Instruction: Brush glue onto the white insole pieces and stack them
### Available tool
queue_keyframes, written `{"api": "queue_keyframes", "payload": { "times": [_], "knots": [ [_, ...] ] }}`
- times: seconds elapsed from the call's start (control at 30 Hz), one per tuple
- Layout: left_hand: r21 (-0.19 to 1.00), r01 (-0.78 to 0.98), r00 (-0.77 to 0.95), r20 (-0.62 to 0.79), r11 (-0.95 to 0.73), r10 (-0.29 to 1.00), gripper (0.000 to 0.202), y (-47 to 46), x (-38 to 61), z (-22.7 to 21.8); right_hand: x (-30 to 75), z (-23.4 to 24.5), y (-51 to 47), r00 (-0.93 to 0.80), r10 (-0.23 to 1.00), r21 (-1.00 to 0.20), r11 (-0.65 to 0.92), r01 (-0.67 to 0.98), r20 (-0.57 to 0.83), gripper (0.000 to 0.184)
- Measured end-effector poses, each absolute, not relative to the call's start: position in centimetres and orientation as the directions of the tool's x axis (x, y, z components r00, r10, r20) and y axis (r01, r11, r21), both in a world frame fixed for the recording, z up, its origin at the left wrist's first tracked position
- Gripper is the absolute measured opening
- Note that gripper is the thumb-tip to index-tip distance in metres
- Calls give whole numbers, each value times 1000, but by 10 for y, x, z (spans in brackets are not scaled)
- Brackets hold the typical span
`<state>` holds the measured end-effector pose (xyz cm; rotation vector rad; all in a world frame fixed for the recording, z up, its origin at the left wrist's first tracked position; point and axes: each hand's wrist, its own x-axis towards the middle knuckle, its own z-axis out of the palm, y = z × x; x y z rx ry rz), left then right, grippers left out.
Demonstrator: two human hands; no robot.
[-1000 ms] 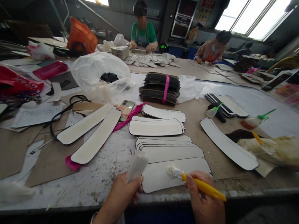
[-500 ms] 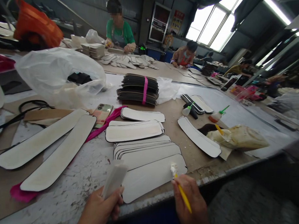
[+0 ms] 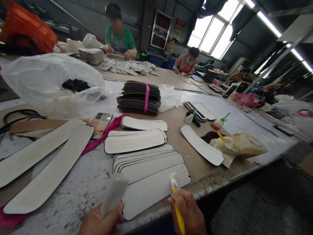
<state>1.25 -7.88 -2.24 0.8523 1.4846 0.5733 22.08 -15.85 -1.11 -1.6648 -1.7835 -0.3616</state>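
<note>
At the worktable (image 3: 92, 187): left hand (image 3: 103, 220), gripping pale strips (image 3: 115, 193); right hand (image 3: 189, 214), gripping yellow-handled brush (image 3: 178, 212), shifted rightward along white panel (image 3: 148, 194).

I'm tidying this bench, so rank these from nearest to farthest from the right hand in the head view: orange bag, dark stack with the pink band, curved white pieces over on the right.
1. Curved white pieces: ahead of the right hand, slightly right.
2. Dark stack: farther up the table, to the left.
3. Orange bag: far left, beyond the plastic bag.
</note>
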Motion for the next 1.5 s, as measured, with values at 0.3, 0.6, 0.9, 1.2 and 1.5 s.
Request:
{"api": "queue_keyframes", "payload": {
  "times": [0.3, 0.6, 0.9, 1.2, 1.5],
  "knots": [
    [788, 120, 74, -614, 604, 786, 32, -77, 14, -15, 208, 5, -154, 91, 719, -296, 165, 941, 689, 12],
    [782, 147, 103, -621, 605, 777, 33, -75, 10, -16, 156, 0, -147, 300, 775, -686, 225, 692, 556, 12],
    [780, 129, 182, -625, 612, 759, 25, -73, 8, -15, 167, 11, -138, 487, 838, -911, 29, 412, 247, 17],
    [792, 132, 170, -611, 597, 773, 25, -75, 8, -18, 175, 8, -129, 267, 843, -712, 180, 679, 468, 11],
    [794, 112, 102, -607, 598, 788, 31, -77, 12, -18, 206, 18, -139, 247, 784, -532, 122, 838, 569, 9]
  ]
}}
